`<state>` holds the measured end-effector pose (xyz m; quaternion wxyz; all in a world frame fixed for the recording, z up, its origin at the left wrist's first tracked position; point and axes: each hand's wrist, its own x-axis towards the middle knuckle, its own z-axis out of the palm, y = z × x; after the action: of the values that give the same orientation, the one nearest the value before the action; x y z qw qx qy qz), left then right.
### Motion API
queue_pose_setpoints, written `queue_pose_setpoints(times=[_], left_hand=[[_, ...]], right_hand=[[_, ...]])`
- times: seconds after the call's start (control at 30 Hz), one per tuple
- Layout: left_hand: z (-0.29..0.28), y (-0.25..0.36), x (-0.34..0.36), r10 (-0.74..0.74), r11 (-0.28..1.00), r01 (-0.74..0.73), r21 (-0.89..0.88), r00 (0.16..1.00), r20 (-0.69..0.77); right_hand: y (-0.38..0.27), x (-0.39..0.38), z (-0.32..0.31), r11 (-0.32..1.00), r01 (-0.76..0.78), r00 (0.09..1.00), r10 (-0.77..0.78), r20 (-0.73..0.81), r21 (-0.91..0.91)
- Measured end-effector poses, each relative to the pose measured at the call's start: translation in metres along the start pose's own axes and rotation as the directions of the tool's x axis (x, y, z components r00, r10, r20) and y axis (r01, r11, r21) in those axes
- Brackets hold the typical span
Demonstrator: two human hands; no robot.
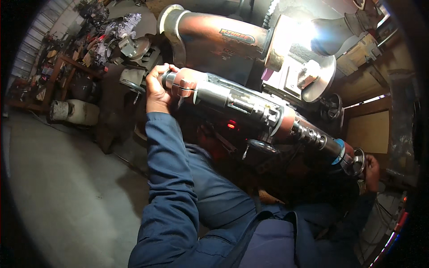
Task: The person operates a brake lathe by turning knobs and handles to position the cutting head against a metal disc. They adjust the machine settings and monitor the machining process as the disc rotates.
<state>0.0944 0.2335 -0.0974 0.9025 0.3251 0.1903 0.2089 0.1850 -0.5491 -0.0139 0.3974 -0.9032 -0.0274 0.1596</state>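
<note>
A long machine assembly with a bright steel cylinder and reddish-brown clamps slants across in front of me, from upper left to lower right. At its left end, my left hand is closed round a round metal end piece; some fingers are hidden behind it. Far along on the right, my right hand grips the outer rim of a shiny handwheel, its fingers partly in shadow. A blue ring sits just inboard of that wheel. Another handwheel with a crank handle hangs below the middle.
Behind the assembly runs a thick reddish-brown curved arm. A bright lamp glares beside a large metal disc. Metal parts lie heaped at upper left, above a pale cylinder near the concrete floor.
</note>
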Motion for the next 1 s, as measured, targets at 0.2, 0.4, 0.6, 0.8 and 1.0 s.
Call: queue_pose_setpoints(times=[0.2,0.4,0.6,0.8,1.0], left_hand=[[-0.002,0.005,-0.003,0.02,1.0,-0.02,0.001,0.999,-0.036],[0.001,0.003,-0.002,-0.003,1.0,0.003,-0.011,1.0,-0.014],[-0.007,0.006,-0.003,0.001,1.0,0.0,0.016,1.0,-0.01],[-0.001,0.004,0.001,-0.009,1.0,0.009,0.004,1.0,0.001],[-0.003,0.003,-0.001,-0.012,1.0,0.012,-0.017,1.0,-0.016]], right_hand=[[0.038,0.028,-0.026,0.963,0.215,0.961,-0.179,0.212,-0.164],[-0.052,0.029,0.006,0.949,-0.047,0.997,0.061,0.038,-0.311],[0.008,0.008,-0.027,0.943,0.082,0.942,0.032,0.333,-0.323],[-0.02,0.034,0.008,0.98,0.033,0.999,-0.036,-0.011,-0.194],[-0.034,0.009,-0.029,0.847,0.138,0.902,0.107,0.419,-0.513]])
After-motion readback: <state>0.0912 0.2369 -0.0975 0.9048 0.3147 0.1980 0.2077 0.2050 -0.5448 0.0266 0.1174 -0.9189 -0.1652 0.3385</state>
